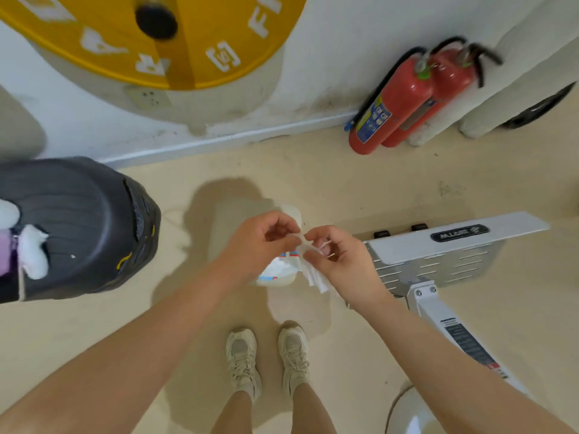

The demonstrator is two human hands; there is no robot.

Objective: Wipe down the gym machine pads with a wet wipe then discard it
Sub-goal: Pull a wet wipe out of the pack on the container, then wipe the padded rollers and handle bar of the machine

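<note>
Fingers point(308, 238) of both hands meet at chest height over the floor, curled in and pinching a thin white wet wipe point(316, 275) between them. The right hand point(336, 256) pinches the wipe's upper edge, and the rest of the sheet hangs crumpled below its palm. The left hand point(261, 242) pinches the same edge from the other side, with a white wipe packet point(277, 270) showing under its heel; how the packet is held cannot be told. Just right of the wipe stands a white gym machine frame point(438, 255) with slotted panels and a dark label. Left of the wipe, well apart, sits a dark grey bin point(81, 227) with white scraps on its lid. Below the wipe, two pale sneakers point(266, 358) stand on the beige floor point(344, 183). Beyond the wipe, two red fire extinguishers point(407, 101) lean against the white wall.
</note>
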